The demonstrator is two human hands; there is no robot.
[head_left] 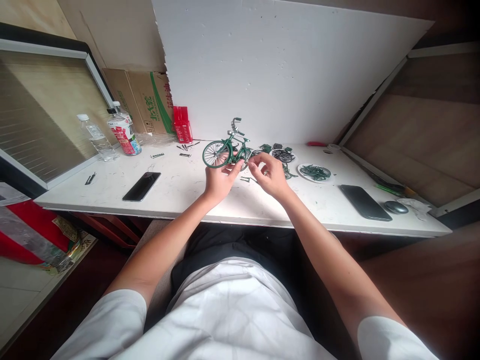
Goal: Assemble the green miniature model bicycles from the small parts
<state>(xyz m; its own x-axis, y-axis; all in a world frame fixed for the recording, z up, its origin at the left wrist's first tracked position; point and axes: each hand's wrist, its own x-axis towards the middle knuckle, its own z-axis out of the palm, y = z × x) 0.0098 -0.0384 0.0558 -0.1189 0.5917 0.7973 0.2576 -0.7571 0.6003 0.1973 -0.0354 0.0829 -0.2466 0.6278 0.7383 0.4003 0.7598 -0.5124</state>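
Observation:
A green model bicycle [225, 150] is held up over the white table, its front wheel to the left and its handlebars on top. My left hand [220, 181] grips it from below, thumb along the lower frame. At the rear wheel, my right hand [270, 174] has thumb and forefinger pinched together; whatever may be between the fingertips is too small to make out. The rear wheel is partly hidden by my fingers. Just behind the right hand lie black wheels [283, 155] and green parts. A plate of green parts [315, 173] stands to the right.
On the white table [180, 195] lie a black phone [141, 186] at left, a dark flat case [365, 202] and a mouse [396, 207] at right. Bottles [123, 131], a red box [182, 125] and a carton [144, 100] stand behind left. A white board [285, 70] rises at the back.

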